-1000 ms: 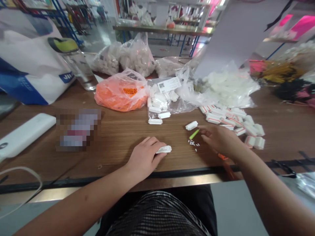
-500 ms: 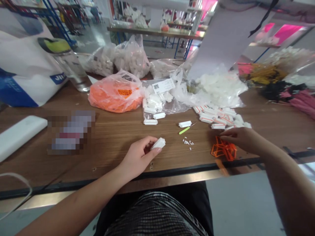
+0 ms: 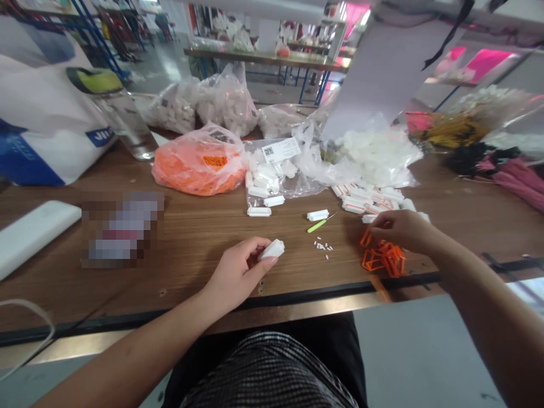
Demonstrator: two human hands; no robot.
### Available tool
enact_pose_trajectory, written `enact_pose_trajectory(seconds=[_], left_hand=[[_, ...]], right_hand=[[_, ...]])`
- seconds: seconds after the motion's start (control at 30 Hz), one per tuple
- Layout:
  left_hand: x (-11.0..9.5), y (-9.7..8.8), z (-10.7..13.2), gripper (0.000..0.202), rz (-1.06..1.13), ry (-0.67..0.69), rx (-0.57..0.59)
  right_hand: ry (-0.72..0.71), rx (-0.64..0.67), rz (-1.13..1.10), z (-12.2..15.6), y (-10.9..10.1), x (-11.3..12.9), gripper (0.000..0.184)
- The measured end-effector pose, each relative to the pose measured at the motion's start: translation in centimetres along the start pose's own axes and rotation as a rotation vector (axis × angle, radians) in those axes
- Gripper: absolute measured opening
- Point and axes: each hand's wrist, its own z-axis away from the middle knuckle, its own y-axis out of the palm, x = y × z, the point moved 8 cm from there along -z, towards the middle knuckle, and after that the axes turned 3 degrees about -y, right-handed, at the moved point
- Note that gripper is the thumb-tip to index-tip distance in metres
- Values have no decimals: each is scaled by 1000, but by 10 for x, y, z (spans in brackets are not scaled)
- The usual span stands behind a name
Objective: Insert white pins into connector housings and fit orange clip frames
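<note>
My left hand [image 3: 238, 272] rests on the wooden table [image 3: 204, 232] and pinches a small white plastic housing [image 3: 273, 249] between thumb and fingers. My right hand [image 3: 399, 229] hovers over a little heap of orange plastic frames [image 3: 385, 258], its fingertips closed on one orange frame at the heap's upper left. Between the hands lie a green stick [image 3: 317, 226], a loose white housing [image 3: 318, 215] and several tiny white bits [image 3: 323, 247].
Behind the hands are a bag of orange parts [image 3: 198, 164], an open clear bag of white housings [image 3: 272, 173], a pile of white housings with orange stripes [image 3: 369, 198], and more white-filled bags. A water bottle [image 3: 119, 113], a white-blue bag [image 3: 38, 113] and a white device [image 3: 29, 235] sit left.
My left hand lifted the white housing off the table and holds it pinched. My right hand left the green stick, moved right to the orange frames and picked at one.
</note>
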Motion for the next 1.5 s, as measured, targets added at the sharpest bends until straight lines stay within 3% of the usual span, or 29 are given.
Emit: enact_pose_trajectory(seconds=[0.13, 0.27, 0.37, 0.47, 0.57, 0.67, 0.73, 0.9, 1.2, 1.5], left_hand=[[7, 3, -3, 24, 192, -62, 42], [8, 13, -2, 24, 396, -162, 144], [3, 24, 7, 32, 571, -262, 224], [3, 35, 15, 40, 732, -368, 253], [5, 42, 19, 42, 842, -385, 263], [8, 40, 17, 43, 899, -369, 214], [11, 39, 16, 42, 923, -379, 189], [9, 35, 15, 43, 955, -366, 153], [10, 35, 16, 40, 896, -324, 121], [6, 36, 17, 42, 757, -262, 96]], right_hand=[[-43, 57, -210, -3, 14, 13, 22], [-121, 17, -376, -3, 18, 30, 37], [-186, -13, -413, 7, 22, 53, 32], [-354, -74, -456, 32, 28, 95, 23], [-537, -389, -447, 70, 22, 137, 10], [-714, -539, -274, 106, 34, 172, 8], [-809, -538, -224, 119, 46, 185, 10], [-906, -459, -169, 126, 65, 195, 13], [-912, -360, -256, 125, 60, 200, 13], [-649, -401, -427, 101, 65, 178, 8]])
